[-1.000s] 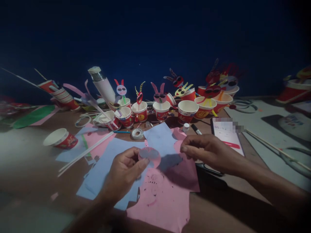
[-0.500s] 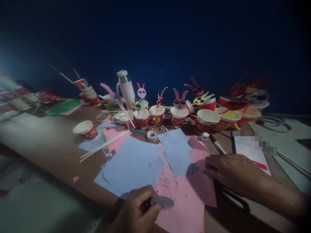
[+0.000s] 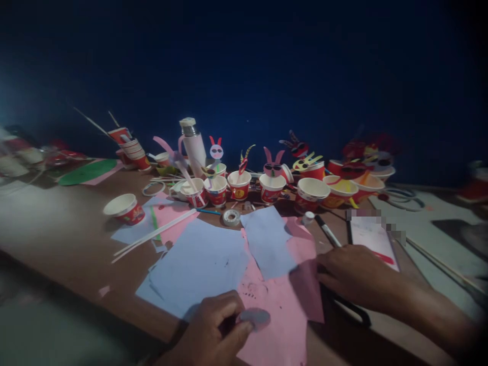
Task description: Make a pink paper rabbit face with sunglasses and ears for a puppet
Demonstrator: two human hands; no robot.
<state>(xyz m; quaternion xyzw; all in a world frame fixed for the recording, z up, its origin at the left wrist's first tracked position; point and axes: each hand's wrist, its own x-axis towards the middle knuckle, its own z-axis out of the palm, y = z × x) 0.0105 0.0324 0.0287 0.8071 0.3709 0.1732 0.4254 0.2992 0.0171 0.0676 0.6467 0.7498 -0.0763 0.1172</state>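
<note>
My left hand [image 3: 221, 325] is closed, pinching a small grey oval paper piece [image 3: 257, 318] between thumb and forefinger above the pink paper [image 3: 278, 315]. My right hand [image 3: 354, 272] is low at the right edge of that paper, its fingers curled downward and close together. The fingertips are in shadow, so what they grip is hidden. A black loop, like a scissors handle [image 3: 360, 316], shows below the right palm. Pale blue paper sheets [image 3: 202, 259] lie over the pink one. A marker pen [image 3: 327, 231] rests just beyond the right fingers.
Red paper cups [image 3: 271, 189], several with rabbit-faced paper figures [image 3: 216, 151], stand along the back. A white flask [image 3: 193, 152] is behind them. Tape [image 3: 231, 217], white sticks [image 3: 152, 236] and a tipped cup [image 3: 127, 211] lie left; a phone [image 3: 371, 239] lies right.
The view has turned slightly right, so the table things appear shifted left. The paper oval is still in my left hand. My right hand keeps nearly the same pose beside the pink paper.
</note>
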